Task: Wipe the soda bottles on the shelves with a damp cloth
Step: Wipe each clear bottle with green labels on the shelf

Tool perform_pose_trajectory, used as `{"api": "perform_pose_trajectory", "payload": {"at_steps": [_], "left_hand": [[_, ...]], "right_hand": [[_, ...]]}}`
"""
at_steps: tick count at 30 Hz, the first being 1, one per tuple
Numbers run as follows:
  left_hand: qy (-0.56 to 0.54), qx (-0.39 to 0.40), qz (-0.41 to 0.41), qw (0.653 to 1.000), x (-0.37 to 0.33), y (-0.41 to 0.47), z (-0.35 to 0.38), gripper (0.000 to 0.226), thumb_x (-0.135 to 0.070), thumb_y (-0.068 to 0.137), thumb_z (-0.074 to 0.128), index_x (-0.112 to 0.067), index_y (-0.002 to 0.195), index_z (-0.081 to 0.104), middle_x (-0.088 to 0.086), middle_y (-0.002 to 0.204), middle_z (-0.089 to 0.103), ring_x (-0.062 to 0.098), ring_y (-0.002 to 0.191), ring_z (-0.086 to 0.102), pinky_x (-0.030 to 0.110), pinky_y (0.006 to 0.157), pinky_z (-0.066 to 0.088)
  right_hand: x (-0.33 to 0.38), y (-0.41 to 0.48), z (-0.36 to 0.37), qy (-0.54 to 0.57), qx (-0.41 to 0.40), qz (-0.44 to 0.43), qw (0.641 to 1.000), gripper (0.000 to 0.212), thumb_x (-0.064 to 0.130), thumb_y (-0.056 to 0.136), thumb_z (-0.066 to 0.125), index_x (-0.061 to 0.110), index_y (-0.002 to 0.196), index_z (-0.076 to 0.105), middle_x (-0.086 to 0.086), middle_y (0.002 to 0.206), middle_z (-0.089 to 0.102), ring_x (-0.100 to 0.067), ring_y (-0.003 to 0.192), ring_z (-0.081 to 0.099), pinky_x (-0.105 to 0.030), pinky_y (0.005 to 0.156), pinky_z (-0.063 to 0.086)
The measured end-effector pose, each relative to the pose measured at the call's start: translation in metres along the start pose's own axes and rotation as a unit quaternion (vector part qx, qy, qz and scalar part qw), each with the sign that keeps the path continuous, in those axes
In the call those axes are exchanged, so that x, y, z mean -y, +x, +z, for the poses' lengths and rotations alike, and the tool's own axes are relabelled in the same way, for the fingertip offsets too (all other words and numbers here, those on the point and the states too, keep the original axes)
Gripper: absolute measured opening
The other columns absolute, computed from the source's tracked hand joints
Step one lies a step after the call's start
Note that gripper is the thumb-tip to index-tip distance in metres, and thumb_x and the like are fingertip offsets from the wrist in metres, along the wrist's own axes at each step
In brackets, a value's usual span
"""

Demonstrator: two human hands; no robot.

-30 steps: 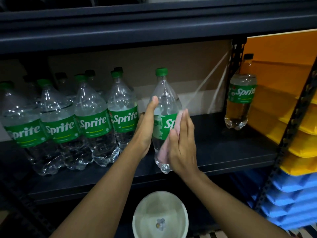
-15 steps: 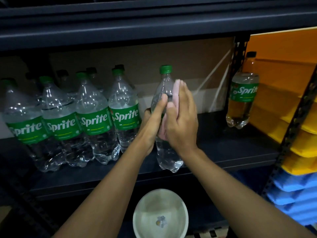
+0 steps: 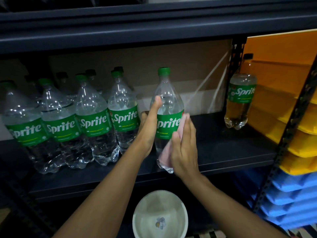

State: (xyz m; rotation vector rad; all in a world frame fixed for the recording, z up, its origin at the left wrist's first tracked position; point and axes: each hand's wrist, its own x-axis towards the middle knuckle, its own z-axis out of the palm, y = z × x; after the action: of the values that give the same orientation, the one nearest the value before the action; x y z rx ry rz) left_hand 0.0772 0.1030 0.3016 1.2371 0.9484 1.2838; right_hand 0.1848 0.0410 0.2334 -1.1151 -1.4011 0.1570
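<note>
Pink cloth [image 3: 164,156] is lying pressed between the right hand [image 3: 184,148] and the lower right flank of a clear Sprite bottle [image 3: 169,102], which is standing upright near the front edge of the dark shelf [image 3: 223,152]. The right grip is lying flat, with fingers straight and together and the palm pushing the cloth against the plastic, nothing curling round it. The left hand [image 3: 147,133] is doing the holding. Its grip is wrapping the bottle's opposite side, the thumb running up the front past the green label and the fingers reaching behind, mostly out of sight.

Wiping of this one bottle looks to be the step in hand, with the cloth covering the label edge and lower body.

Just left of the left grip, a row of Sprite bottles [image 3: 92,124] is standing close together. Well to the right of the right grip, a lone bottle [image 3: 240,103] is standing by the shelf post. Below both grips a white bowl [image 3: 140,219] is sitting; whether it is holding water I cannot tell.

The next move is probably calling for the left grip to turn the bottle so the cloth can reach its back, shoulder and neck, while bracing it against the push so near the shelf edge.
</note>
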Motion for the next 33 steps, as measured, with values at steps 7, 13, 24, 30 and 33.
{"api": "perform_pose_trajectory", "payload": {"at_steps": [7,13,24,30,33], "left_hand": [[-0.006,0.004,-0.003,1.0,-0.004,-0.008,0.005,0.107,-0.107,0.063,0.051,-0.043,0.149,0.055,-0.003,0.155,0.055,0.02,0.14,0.056,0.054,0.118,0.041],[-0.018,0.017,0.025,0.999,-0.006,-0.009,0.006,0.092,-0.103,0.074,0.044,-0.047,0.146,0.058,-0.002,0.162,0.049,0.017,0.15,0.045,0.052,0.122,0.037],[-0.007,-0.004,-0.01,1.0,0.0,-0.01,0.003,0.135,-0.098,0.051,0.074,-0.023,0.157,0.041,0.005,0.142,0.067,0.023,0.124,0.069,0.053,0.113,0.049],[0.004,0.057,0.037,0.998,-0.022,-0.029,0.01,0.065,-0.07,0.1,0.043,-0.022,0.134,0.069,0.003,0.127,0.076,0.019,0.12,0.072,0.042,0.11,0.05],[0.016,0.045,0.047,0.998,-0.021,-0.03,0.011,0.065,-0.07,0.104,0.035,-0.025,0.137,0.068,-0.004,0.135,0.073,0.01,0.129,0.065,0.041,0.116,0.042]], "right_hand": [[0.064,0.101,-0.018,0.021,0.021,-0.023,0.999,0.051,0.033,0.11,0.036,0.027,0.16,0.032,0.006,0.153,0.045,0.004,0.131,0.042,-0.026,0.107,0.036],[0.053,0.084,-0.008,0.015,-0.04,-0.043,0.998,0.053,0.033,0.107,0.038,0.025,0.159,0.034,0.006,0.154,0.046,-0.005,0.137,0.044,-0.035,0.111,0.041],[-0.024,-0.04,0.005,-0.017,0.015,-0.01,1.0,0.068,0.049,0.106,0.029,0.051,0.156,-0.016,0.028,0.167,-0.01,-0.004,0.157,0.005,-0.045,0.127,0.022],[0.001,-0.001,-0.006,-0.021,0.013,-0.018,1.0,0.063,0.048,0.107,0.028,0.045,0.159,-0.008,0.026,0.166,0.001,0.002,0.154,0.009,-0.036,0.127,0.02],[0.029,0.045,-0.015,-0.003,0.01,-0.016,1.0,0.06,0.042,0.109,0.031,0.027,0.164,0.012,0.007,0.168,0.018,-0.002,0.152,0.017,-0.032,0.125,0.021]]}}
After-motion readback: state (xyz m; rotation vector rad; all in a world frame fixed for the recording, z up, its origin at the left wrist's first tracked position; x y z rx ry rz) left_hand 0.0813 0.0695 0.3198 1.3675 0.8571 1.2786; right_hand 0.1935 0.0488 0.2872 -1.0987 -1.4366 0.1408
